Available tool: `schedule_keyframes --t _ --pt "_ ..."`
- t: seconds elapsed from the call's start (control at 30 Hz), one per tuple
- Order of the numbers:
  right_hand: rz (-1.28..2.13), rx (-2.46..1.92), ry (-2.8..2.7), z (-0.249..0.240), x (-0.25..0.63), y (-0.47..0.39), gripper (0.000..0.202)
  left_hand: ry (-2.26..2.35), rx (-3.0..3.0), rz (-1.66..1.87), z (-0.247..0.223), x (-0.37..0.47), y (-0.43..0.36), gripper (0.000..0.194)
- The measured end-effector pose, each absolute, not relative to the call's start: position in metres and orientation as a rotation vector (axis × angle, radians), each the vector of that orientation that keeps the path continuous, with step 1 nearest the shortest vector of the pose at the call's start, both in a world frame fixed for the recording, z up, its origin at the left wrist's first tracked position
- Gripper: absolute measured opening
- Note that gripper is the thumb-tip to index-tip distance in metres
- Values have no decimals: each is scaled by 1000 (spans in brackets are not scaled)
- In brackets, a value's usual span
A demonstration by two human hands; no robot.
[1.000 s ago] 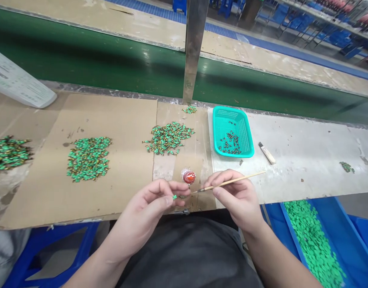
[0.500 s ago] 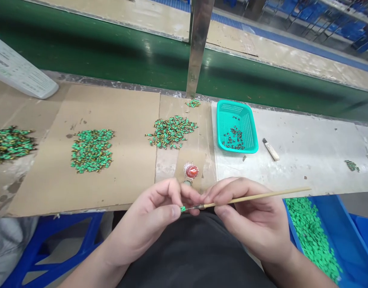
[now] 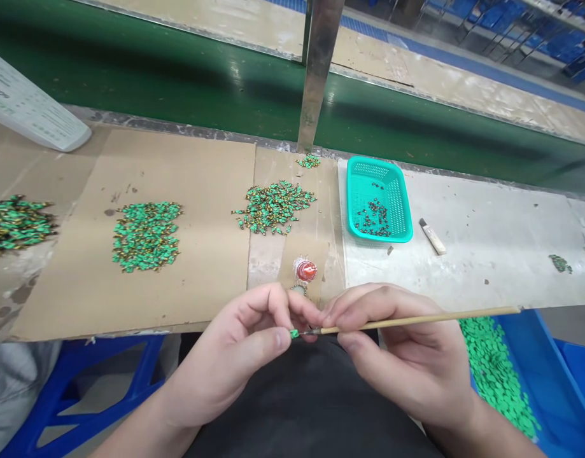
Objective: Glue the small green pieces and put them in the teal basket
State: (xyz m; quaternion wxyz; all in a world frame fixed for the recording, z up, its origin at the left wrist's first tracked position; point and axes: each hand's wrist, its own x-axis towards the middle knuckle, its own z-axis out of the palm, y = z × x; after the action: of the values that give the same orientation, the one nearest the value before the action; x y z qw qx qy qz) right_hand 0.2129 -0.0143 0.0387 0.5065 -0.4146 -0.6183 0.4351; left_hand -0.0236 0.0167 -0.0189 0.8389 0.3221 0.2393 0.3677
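Observation:
Between its thumb and index finger, my left hand (image 3: 254, 343) pinches a small green piece (image 3: 294, 333). My right hand (image 3: 397, 343) holds a thin wooden-handled brush (image 3: 445, 317), its dark tip pointing left at the green piece. The fingertips of both hands meet near the brush's tip. Just beyond them on the cardboard sits a small round container of red paint (image 3: 306, 271). A pile of green and gold pieces (image 3: 275, 207) lies farther back, beside a teal basket (image 3: 403, 219) with small dark pieces in it.
More green and gold piles lie at the left (image 3: 146, 236) and far left (image 3: 18, 224). A knife (image 3: 432, 237) rests right of the basket. Below the table's right side stands a blue bin (image 3: 550, 375) of green pieces. A metal post (image 3: 316, 83) rises behind the table.
The brush and my right hand have shifted slightly, with the handle's far end now farther right and lower. My left hand keeps its pinch. The view has moved a little.

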Motion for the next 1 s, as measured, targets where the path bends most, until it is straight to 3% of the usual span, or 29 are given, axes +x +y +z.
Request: schedule_keyframes --t 1.0 --pt "1014 -1026 -1551 49 215 -18 27 522 733 799 -6 -23 14 15"
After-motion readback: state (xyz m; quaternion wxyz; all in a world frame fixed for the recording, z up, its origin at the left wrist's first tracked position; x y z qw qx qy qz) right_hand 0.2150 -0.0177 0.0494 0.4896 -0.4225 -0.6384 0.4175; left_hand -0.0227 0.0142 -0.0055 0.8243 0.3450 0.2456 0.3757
